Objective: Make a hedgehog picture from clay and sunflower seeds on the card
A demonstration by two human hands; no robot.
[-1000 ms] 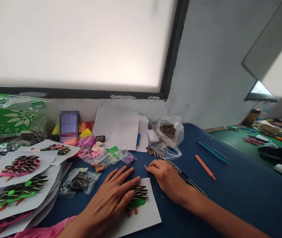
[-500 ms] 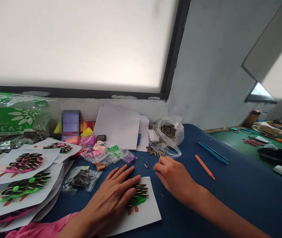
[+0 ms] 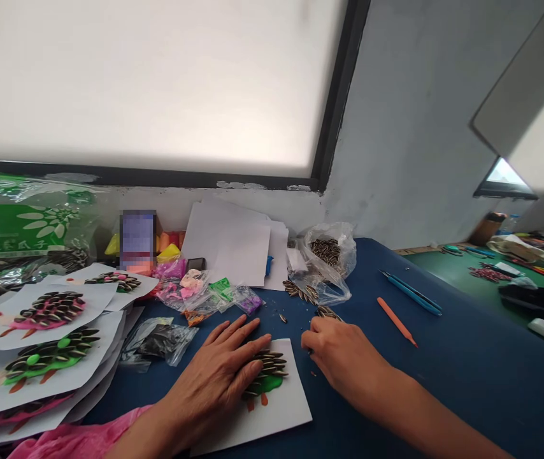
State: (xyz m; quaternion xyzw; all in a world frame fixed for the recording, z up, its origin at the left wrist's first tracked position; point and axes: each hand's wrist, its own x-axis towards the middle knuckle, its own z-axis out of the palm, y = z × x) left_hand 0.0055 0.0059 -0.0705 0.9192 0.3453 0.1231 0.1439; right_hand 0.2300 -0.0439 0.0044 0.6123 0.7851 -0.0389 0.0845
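My left hand lies flat with fingers spread over a white card. On that card is a picture of green clay with striped sunflower seeds stuck in it and small brown feet below; my palm hides its left part. To the right of the card, my right hand is closed low over the blue table, fingertips curled together. Whatever they hold, if anything, is hidden. Behind its knuckles some loose seeds show, and a single seed lies to the left.
Finished-looking seed pictures are stacked at the left. Clay packets and a black clay bag lie behind my left hand. An open bag of seeds stands at the back. Tweezers and an orange pencil lie right.
My right hand has moved slightly toward me and right, uncovering seeds behind its knuckles. My left hand stays in place on the card.
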